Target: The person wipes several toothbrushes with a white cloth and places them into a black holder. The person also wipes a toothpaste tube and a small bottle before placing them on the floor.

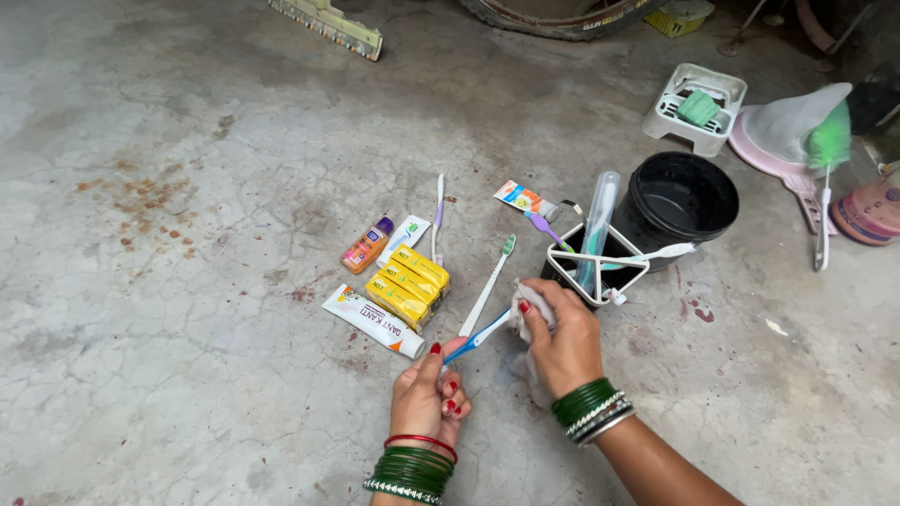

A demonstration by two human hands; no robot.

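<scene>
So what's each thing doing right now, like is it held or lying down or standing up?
Left hand: gripping the blue toothbrush.
Right hand: pressing a white cloth on that brush.
Green-headed toothbrush: lying flat.
Yellow boxes: lying side by side.
White tube: lying, capped.
Black bucket: upright, open.
Holder: upright, brushes inside.

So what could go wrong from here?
The cloth in the right hand covers the head of the blue toothbrush; the left hand pinches only its handle end, so it could slip. The white toothbrush lies right beside it and could get knocked. The holder looks crowded and may tip.
</scene>
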